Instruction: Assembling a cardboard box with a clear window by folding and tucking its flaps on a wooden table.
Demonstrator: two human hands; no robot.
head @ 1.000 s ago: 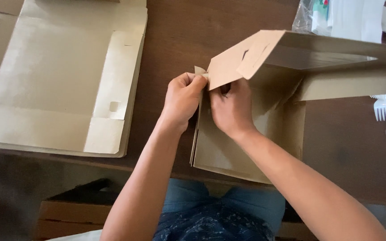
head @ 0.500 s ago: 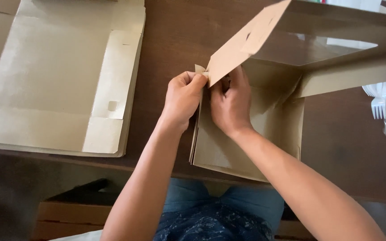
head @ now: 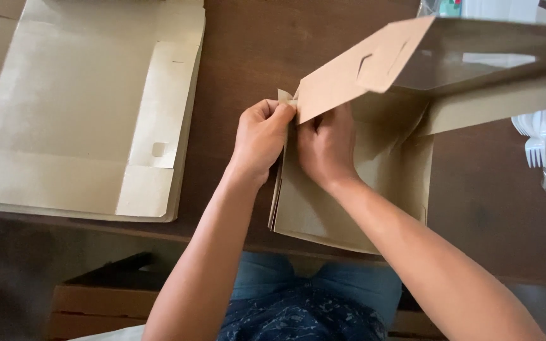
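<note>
Pinching a brown cardboard box (head: 355, 189) corner, left hand (head: 261, 142) and right hand (head: 327, 148) fingers grasp its flap at twelve o'clock.

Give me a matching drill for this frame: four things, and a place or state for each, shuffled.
Things:
1. left hand
2. half-folded cardboard box
3. stack of flat box blanks
4. white plastic forks

Places or states:
A. lies flat at the table's left
B. at the table's right edge
C. pinches a small corner tab
D. lid flap raised, in front of the person

Pairs: 1-C, 2-D, 3-A, 4-B
</note>
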